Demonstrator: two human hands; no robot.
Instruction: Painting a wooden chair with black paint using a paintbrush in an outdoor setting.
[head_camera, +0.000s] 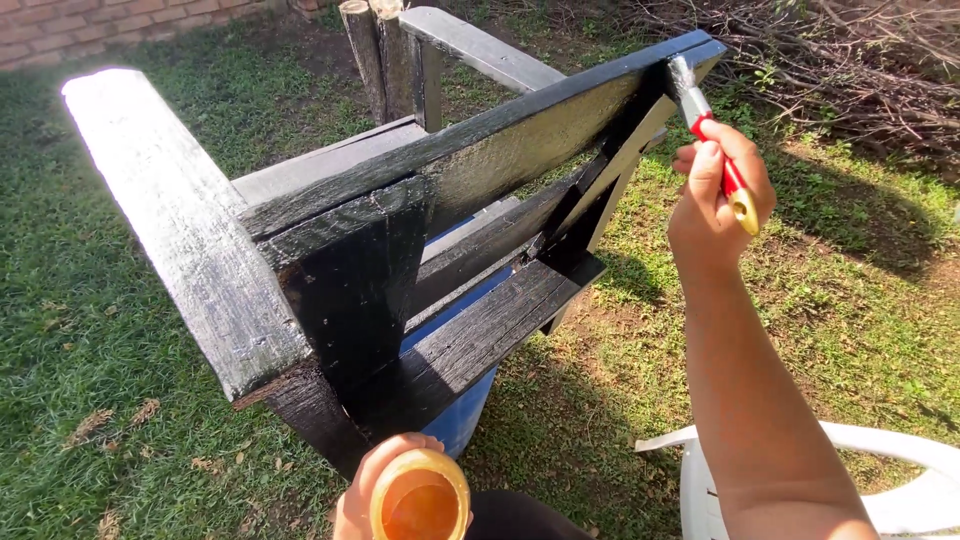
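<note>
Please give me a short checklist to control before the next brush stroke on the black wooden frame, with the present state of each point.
1. Right hand grips the paintbrush firmly by its red handle: ok.
2. Bristles meet the wood: ok, the tip lies at the far upper corner of the black wooden frame.
3. Paint on the bristles: cannot tell, the tip looks pale and glossy.
4. Left hand keeps the open jar upright: ok, amber liquid shows inside.
5. Frame supported steadily: cannot tell, it lies tilted over a blue barrel.
6. White plastic chair apart from the arm: ok, not touching.
</note>
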